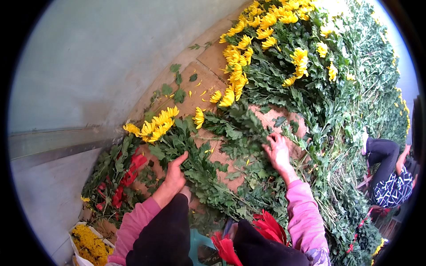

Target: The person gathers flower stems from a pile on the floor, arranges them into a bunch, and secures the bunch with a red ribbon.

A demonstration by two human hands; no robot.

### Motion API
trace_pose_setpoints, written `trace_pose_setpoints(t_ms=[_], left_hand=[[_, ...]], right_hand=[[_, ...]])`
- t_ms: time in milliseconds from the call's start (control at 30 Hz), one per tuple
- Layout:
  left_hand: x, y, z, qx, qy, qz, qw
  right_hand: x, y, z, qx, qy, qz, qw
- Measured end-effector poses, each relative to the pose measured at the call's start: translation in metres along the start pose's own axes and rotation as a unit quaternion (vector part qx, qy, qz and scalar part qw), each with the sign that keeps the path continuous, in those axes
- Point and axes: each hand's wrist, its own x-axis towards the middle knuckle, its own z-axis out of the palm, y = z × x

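My left hand (174, 177) is at a small bunch of yellow chrysanthemums (156, 127), just below the flower heads. Its thumb points up along the leaves, and the fingers are partly hidden by the bunch, which they appear to hold. The leafy stems of this bunch slant down to the right in front of my knees. My right hand (278, 154) is farther right, fingers curled at the lower part of a leafy chrysanthemum stem (239, 126). The leaves there are slightly blurred. A single yellow flower head (199, 118) lies between the two hands.
A large heap of cut chrysanthemums (319, 88) rises at the far right. Loose leaves and petals lie on brown cardboard (206, 66). Red strips (133, 170) lie among greenery at left; more red strips (268, 227) are by my knees. Yellow petals fill a bag (91, 244). Another person (392, 181) sits at right.
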Motion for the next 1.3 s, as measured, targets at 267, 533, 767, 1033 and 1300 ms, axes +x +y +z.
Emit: trace_pose_setpoints(t_ms=[267,533,767,1033,1300], left_hand=[[0.003,-0.001,0.001,0.007,-0.004,0.011,1.000],[-0.011,0.009,0.037,0.047,0.033,-0.025,0.998],[0.025,-0.008,0.047,0.089,0.018,-0.005,0.996],[0.027,-0.022,0.066,0.099,-0.012,0.082,0.992],[0.007,-0.014,0.078,0.072,-0.014,0.077,0.994]], right_hand=[[0.007,-0.047,0.012,-0.012,0.003,0.034,0.999],[0.027,-0.051,-0.022,0.198,-0.002,0.047,0.979],[0.004,-0.127,-0.072,0.363,-0.099,0.067,0.924],[0.001,-0.128,-0.034,0.415,-0.014,0.125,0.901],[-0.017,-0.147,-0.029,0.149,-0.084,-0.037,0.985]])
